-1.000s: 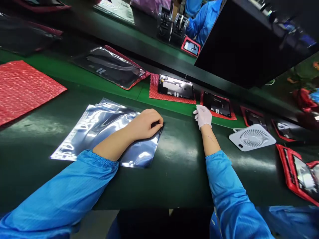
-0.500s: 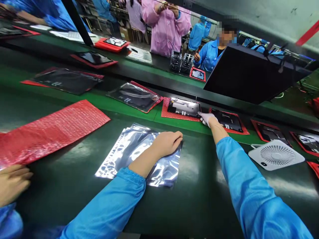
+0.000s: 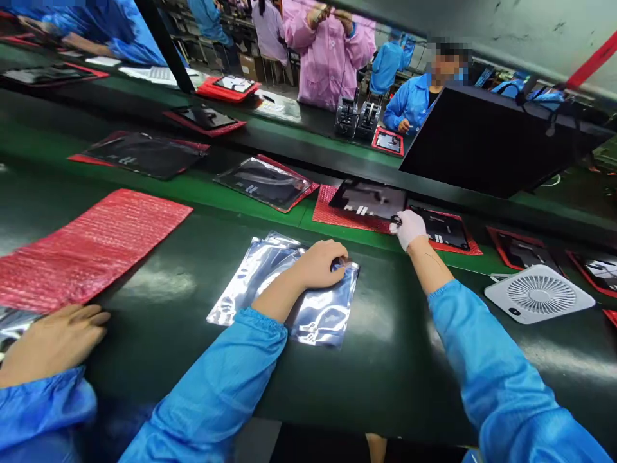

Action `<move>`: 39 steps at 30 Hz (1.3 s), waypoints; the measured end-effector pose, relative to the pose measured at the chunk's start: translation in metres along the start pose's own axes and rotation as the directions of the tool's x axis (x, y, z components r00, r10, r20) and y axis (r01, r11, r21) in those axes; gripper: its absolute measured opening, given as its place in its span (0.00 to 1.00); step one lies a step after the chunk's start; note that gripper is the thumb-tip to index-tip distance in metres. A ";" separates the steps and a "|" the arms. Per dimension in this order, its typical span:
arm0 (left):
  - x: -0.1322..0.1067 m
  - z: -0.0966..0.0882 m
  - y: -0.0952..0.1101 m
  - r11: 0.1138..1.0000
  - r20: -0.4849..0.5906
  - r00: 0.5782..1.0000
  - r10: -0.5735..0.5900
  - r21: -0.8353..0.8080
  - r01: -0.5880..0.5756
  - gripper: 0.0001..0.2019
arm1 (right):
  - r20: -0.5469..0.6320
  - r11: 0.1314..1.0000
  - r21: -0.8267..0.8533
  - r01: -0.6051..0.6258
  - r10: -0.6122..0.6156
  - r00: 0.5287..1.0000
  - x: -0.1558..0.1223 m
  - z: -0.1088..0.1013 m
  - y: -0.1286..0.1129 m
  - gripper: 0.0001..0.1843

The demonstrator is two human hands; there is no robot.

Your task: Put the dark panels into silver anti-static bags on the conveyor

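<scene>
Fingers curled and thumb brought in, my left hand (image 3: 322, 263) pinches the right edge of a silvery plastic bag (image 3: 322, 315) in a small stack on the dark table. My right hand (image 3: 409, 228), in a white glove, grips the lower right corner of a flat black tablet panel (image 3: 371, 198) with white strips on it. The panel is tilted up off a red bubble-wrap bag (image 3: 330, 213) that lies on the green conveyor belt. Another black panel (image 3: 443, 229) on red wrap is just right of my glove.
At the left, a co-worker's hand (image 3: 58, 341) rests by a long red bubble-wrap sheet (image 3: 96, 247). Bagged panels (image 3: 263, 183) lie farther left along the belt. A white fan (image 3: 540, 294) stands at the right. A black board (image 3: 496, 141) hangs above the belt.
My right hand has closed on the panel's corner and raised it off the red wrap. My left fingers have curled in at the bag's edge. The co-worker's hand and red sheet have shifted.
</scene>
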State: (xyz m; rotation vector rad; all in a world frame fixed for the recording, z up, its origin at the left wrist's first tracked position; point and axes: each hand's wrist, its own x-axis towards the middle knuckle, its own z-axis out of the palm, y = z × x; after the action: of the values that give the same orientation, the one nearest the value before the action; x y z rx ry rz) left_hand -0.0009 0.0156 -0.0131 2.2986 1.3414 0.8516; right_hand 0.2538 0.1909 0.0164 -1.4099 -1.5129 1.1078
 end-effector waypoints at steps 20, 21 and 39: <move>0.001 0.004 -0.019 0.935 -0.226 0.922 -0.313 0.098 0.342 0.21 | 0.160 0.932 0.341 -0.121 0.070 0.985 -0.133 -0.060 0.082 0.32; 0.001 0.003 -0.019 0.933 -0.238 0.919 -0.313 0.103 0.345 0.21 | 0.239 0.946 0.297 -0.129 0.057 0.969 -0.137 -0.059 0.079 0.33; 0.002 0.022 0.095 0.997 -0.161 0.986 -0.041 0.050 0.050 0.34 | 0.384 0.990 0.029 0.141 -0.142 0.912 -0.230 0.035 0.030 0.28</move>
State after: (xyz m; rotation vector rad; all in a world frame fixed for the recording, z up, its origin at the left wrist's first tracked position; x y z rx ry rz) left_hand 0.0772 -0.0290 0.0239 2.2715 1.4953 1.0152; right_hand 0.2500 -0.0415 -0.0184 -1.1002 -1.8575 1.3492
